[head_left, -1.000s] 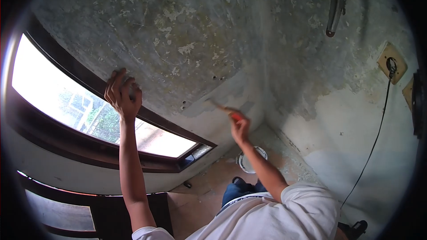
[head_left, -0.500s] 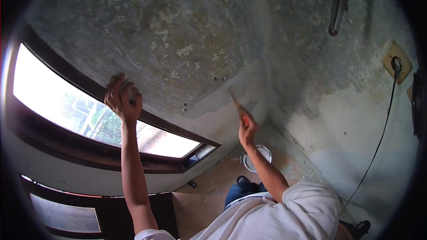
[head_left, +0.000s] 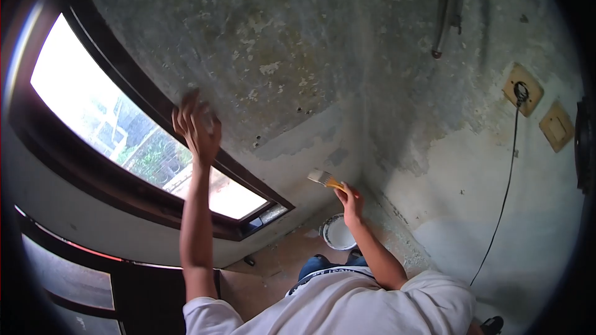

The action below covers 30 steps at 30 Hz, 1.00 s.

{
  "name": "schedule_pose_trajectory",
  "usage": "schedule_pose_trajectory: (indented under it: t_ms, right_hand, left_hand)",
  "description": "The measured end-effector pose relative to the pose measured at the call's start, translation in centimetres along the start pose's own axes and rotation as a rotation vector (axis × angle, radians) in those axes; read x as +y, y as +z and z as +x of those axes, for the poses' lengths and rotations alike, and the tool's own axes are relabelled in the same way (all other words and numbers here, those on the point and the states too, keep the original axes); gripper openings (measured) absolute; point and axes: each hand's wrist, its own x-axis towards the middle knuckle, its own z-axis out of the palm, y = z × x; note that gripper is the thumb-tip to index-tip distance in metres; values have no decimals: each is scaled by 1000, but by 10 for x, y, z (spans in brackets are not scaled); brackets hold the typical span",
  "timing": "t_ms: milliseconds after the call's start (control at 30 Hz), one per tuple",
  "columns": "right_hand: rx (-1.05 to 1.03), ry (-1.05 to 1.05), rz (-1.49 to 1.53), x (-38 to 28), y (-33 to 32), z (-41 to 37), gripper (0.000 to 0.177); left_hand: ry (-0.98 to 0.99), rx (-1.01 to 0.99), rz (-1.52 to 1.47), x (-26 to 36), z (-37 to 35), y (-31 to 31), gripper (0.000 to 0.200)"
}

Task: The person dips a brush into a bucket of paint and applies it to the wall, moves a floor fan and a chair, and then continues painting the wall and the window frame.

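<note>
My right hand (head_left: 352, 203) is closed around the yellow handle of a paintbrush (head_left: 327, 180). The brush's pale, flat bristles point up and left, near the lower wall. Below that hand, a white bucket (head_left: 324, 233) with whitish contents stands on the floor. My left hand (head_left: 197, 127) is raised at the dark window frame (head_left: 231, 177), fingers apart and somewhat blurred, overlapping the frame's edge and the patchy grey wall (head_left: 273, 43).
A socket (head_left: 523, 90) with a hanging black cable (head_left: 506, 229) is on the right wall, beside a switch plate (head_left: 557, 126). A dark pipe-like bar (head_left: 443, 12) hangs above. Flakes litter the floor (head_left: 273, 263) near the corner.
My right hand has drawn down from the wall toward the bucket, and the brush now tilts left. My left hand stays raised at the frame. The whole view has shifted.
</note>
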Motion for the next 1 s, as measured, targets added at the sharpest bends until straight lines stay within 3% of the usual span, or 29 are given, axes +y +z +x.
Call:
schedule_pose_trajectory:
  t_ms: [67, 133, 167, 200, 233, 267, 300, 333, 400, 533, 600, 667, 700, 800, 833, 867, 933, 1000]
  right_hand:
    - [101, 35, 54, -1, -42, 10, 26]
    - [257, 12, 64, 10, -91, 22, 25]
    - [302, -11, 80, 7, -108, 23, 25]
    - [349, -32, 100, 1, -119, 20, 25]
    - [368, -44, 98, -8, -124, 18, 25]
    - [381, -57, 97, -18, -124, 17, 25]
    - [411, -81, 111, -27, -122, 13, 25]
    - [384, -135, 98, -37, -118, 4, 26]
    - [376, -202, 84, -51, -118, -7, 28]
    - [322, -187, 1, -49, -130, -36, 39]
    - [350, -75, -24, -42, -132, -51, 42]
    - [381, -64, 27, -21, -150, -58, 44]
    - [366, -36, 13, -9, -156, -64, 43]
    - [377, -6, 22, 18, -145, -93, 41]
    - [410, 35, -30, 26, -137, -101, 41]
    - [448, 72, -79, 36, -131, -108, 41]
    - [474, 84, -42, 66, -122, -117, 43]
    - [512, 140, -64, 94, -106, -125, 51]
  left_hand:
    - [-116, 112, -79, 43, -58, 13, 44]
    - [-356, 49, -325, 113, -135, 25, 42]
    - [-527, -95, -471, 156, -175, 26, 41]
    - [-610, -317, -604, 187, -228, 39, 43]
    - [-499, -732, -700, 209, -285, 50, 54]
    - [-88, -1208, -692, 212, -410, 96, 62]
    - [-138, -1474, -940, 235, -407, 63, 59]
    - [-157, -1561, -1052, 251, -408, 46, 57]
    - [-154, -1621, -1150, 266, -410, 37, 52]
    - [-314, -1482, -1129, 248, -387, 37, 41]
    - [-336, -1458, -1132, 235, -376, 38, 36]
    - [-570, -1505, -1209, 222, -379, 36, 31]
    - [-549, -1374, -1301, 217, -415, 47, 28]
    - [-643, -1610, -1428, 202, -477, 60, 38]
    - [-953, -1695, -1522, 203, -507, 63, 37]
    - [-902, -1747, -1538, 204, -505, 58, 37]
    - [-1145, -1914, -1517, 206, -484, 39, 43]
    - [-999, -2010, -1602, 210, -471, 27, 51]
